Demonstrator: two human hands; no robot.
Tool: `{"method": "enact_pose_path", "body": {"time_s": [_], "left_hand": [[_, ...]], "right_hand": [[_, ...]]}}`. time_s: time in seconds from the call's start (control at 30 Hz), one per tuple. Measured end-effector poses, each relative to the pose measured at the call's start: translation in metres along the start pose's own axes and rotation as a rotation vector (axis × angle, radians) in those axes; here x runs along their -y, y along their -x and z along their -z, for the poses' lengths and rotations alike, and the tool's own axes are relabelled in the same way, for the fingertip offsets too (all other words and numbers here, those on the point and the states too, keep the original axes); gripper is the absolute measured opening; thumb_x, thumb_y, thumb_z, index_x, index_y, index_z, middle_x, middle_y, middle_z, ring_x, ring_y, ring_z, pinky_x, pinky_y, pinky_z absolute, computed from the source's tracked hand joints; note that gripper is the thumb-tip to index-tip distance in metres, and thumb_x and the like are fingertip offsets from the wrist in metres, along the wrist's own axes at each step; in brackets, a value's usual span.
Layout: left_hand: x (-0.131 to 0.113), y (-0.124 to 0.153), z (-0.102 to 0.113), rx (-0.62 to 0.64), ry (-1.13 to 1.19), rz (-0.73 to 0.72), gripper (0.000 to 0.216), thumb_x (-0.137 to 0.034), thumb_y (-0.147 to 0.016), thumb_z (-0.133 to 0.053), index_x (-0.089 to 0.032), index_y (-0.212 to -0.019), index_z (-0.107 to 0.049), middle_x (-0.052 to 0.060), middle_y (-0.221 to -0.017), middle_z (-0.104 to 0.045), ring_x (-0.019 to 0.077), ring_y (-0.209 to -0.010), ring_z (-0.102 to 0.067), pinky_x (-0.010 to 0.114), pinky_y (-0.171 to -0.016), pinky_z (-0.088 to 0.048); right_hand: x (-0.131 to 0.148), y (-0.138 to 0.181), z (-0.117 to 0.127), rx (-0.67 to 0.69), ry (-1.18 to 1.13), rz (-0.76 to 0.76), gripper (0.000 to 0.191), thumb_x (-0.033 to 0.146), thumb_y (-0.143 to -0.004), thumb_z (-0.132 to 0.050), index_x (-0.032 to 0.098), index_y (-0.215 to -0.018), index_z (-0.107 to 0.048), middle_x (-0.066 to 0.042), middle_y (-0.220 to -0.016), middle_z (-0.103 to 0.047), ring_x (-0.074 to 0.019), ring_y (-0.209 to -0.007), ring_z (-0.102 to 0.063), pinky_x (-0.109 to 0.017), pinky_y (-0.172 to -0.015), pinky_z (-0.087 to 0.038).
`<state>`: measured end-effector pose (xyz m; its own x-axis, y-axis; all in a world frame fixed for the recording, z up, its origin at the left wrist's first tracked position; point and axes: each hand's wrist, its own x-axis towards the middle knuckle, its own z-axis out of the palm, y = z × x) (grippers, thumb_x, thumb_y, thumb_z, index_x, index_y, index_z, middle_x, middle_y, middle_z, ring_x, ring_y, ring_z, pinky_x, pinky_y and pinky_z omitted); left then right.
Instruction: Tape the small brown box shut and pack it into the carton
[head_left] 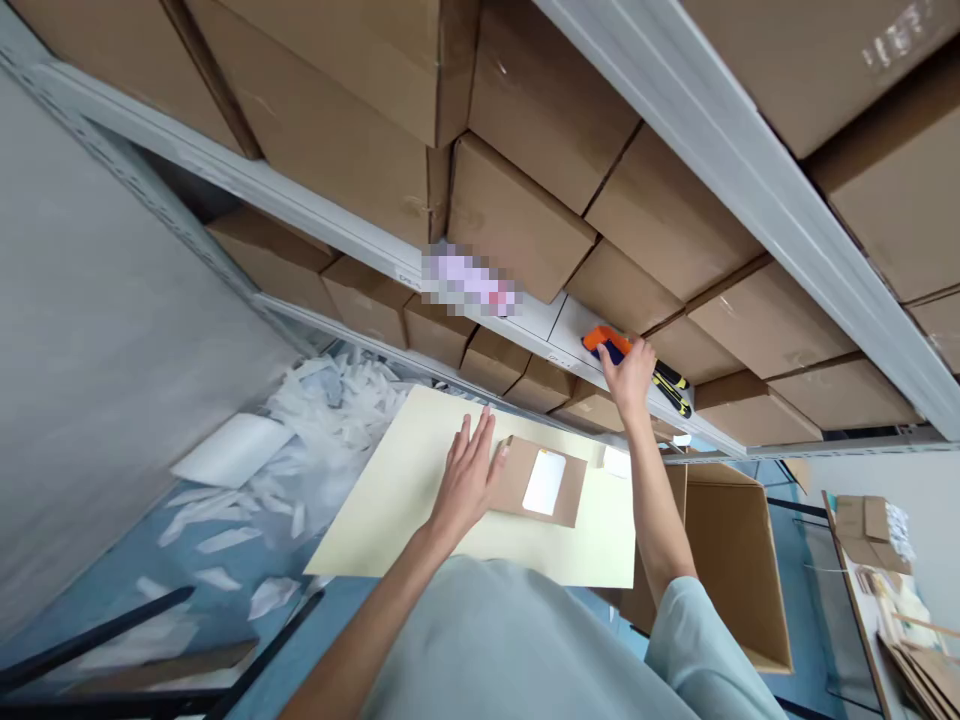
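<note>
Matt brown cardboard on the small box (516, 472), a smooth white label (544, 482) on its face, and underneath, a smooth, matt tabletop (375, 500)! Orange plastic on the hand tool (602, 335), painted metal along the shelf beam (705, 110) (shiny tape (900, 35) glinting on a carton (810, 75)), matt cloth for the shirt (510, 640).

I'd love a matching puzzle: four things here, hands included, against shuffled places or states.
1. left hand
2. right hand
3. small box
4. large carton

A. standing open, right of the pale yellow tabletop
B. at the orange-and-blue tool on the shelf
C. bearing a white label
D. outstretched over the tabletop

Pairs: 1-D; 2-B; 3-C; 4-A
</note>
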<state>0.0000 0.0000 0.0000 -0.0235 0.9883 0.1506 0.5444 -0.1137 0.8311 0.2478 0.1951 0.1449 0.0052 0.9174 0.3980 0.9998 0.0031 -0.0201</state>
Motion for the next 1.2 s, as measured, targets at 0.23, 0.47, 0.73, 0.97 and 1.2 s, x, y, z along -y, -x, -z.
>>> {"method": "enact_pose_path", "body": {"time_s": [0.23,0.47,0.73,0.97,1.2], "left_hand": [[-0.040,-0.007,-0.022,0.068,-0.031,-0.058,0.068,-0.047,-0.115,-0.033,-0.019,-0.176,-0.027,0.014,-0.180,-0.032,0.0350,-0.171,-0.016,0.062,-0.135,-0.028],[-0.085,-0.005,-0.037,0.080,-0.005,-0.118,0.066,-0.047,-0.114,-0.037,-0.016,-0.172,-0.034,0.017,-0.178,-0.035,0.0361,-0.170,-0.020,0.063,-0.135,-0.029],[-0.127,0.036,-0.056,-0.027,0.236,-0.030,0.038,-0.043,-0.111,-0.052,-0.023,-0.141,-0.066,0.012,-0.132,-0.075,0.0232,-0.116,-0.076,0.040,-0.105,-0.062],[-0.142,0.077,-0.083,0.071,0.179,-0.035,0.030,-0.033,-0.107,-0.059,-0.022,-0.132,-0.072,0.011,-0.126,-0.074,0.0229,-0.114,-0.074,0.040,-0.105,-0.063],[-0.165,0.079,-0.087,0.194,0.163,-0.071,0.029,-0.036,-0.108,-0.060,-0.025,-0.130,-0.075,0.009,-0.122,-0.075,0.0246,-0.119,-0.071,0.043,-0.109,-0.060]], "right_hand": [[-0.040,-0.015,-0.010,0.395,0.065,0.104,0.055,0.035,-0.106,-0.058,0.000,-0.148,-0.050,-0.032,-0.136,-0.070,-0.0398,-0.128,-0.066,-0.050,-0.112,-0.045],[-0.059,0.006,0.002,0.308,-0.285,0.083,0.052,0.044,-0.103,-0.062,0.006,-0.139,-0.058,-0.027,-0.119,-0.075,-0.0408,-0.110,-0.072,-0.055,-0.101,-0.053],[-0.055,0.202,0.023,0.442,-1.376,-0.278,0.055,0.068,-0.097,-0.067,0.020,-0.122,-0.068,-0.014,-0.116,-0.080,-0.0299,-0.107,-0.075,-0.045,-0.101,-0.059],[-0.038,0.291,0.025,0.404,-1.646,-0.630,0.060,0.063,-0.090,-0.078,0.021,-0.131,-0.069,-0.012,-0.128,-0.079,-0.0275,-0.121,-0.073,-0.046,-0.115,-0.054],[-0.064,0.305,0.023,0.442,-1.802,-0.715,0.065,0.076,-0.085,-0.078,0.021,-0.119,-0.076,-0.011,-0.119,-0.082,-0.0311,-0.118,-0.076,-0.050,-0.113,-0.058]]}}
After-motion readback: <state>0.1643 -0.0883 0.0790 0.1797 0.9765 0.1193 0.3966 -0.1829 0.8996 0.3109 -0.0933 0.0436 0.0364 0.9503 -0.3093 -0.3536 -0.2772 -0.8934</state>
